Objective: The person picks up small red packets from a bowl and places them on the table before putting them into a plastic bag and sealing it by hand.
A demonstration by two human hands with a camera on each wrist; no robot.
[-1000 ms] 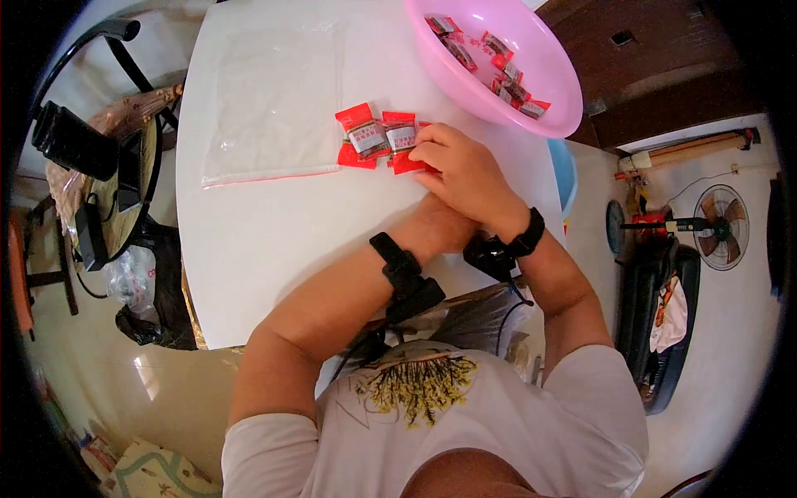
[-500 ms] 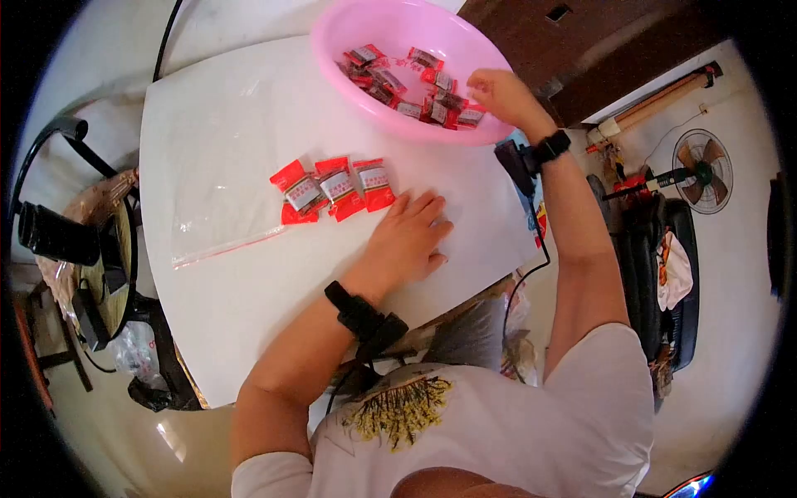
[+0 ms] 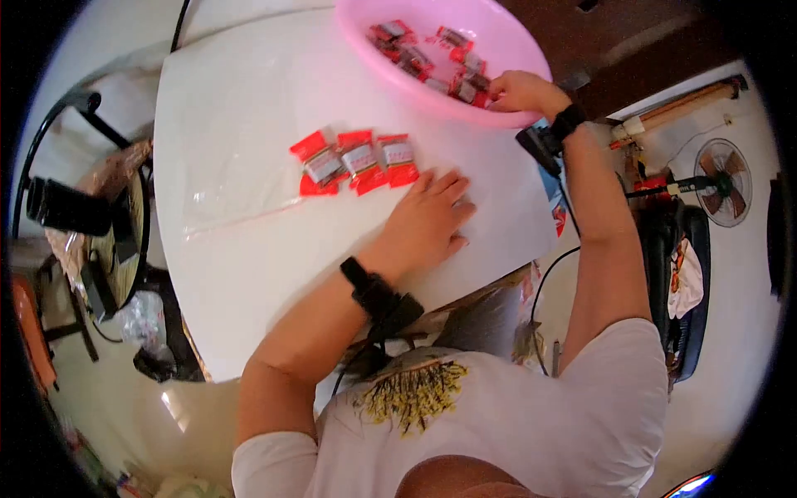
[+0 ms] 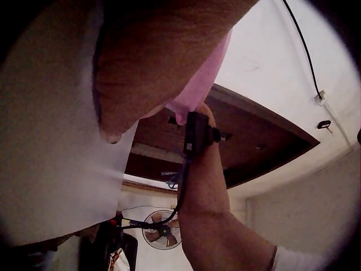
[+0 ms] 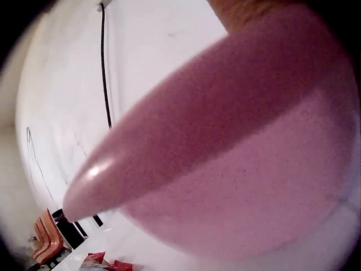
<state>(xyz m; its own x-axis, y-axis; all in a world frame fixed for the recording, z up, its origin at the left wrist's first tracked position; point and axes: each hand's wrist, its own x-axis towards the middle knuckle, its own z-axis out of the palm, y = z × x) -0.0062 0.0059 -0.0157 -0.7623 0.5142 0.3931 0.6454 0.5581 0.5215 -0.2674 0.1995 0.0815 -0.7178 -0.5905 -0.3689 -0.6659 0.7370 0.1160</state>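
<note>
My left hand (image 3: 427, 220) rests spread on the white table, fingertips right by a row of red snack packets (image 3: 359, 162) with pale labels. Those packets overlap one another in a short row. My right hand (image 3: 529, 93) reaches over the near right rim of the pink basin (image 3: 519, 50), its fingers bent down at more red packets (image 3: 466, 87) inside. The fingertips are partly hidden, and I cannot tell whether they pinch a packet. In the right wrist view, the basin's outer wall (image 5: 214, 130) blocks most of the hand.
A clear plastic bag (image 3: 241, 149) with a red seal line lies flat on the table (image 3: 249, 290), left of the packet row. A round stand (image 3: 124, 224) is beyond the table's left edge. A fan (image 3: 722, 183) stands off to the right.
My right hand has gone from the packet row up to the basin and then down among its packets. My left hand, earlier under the right, now lies uncovered. Another packet shows in the row.
</note>
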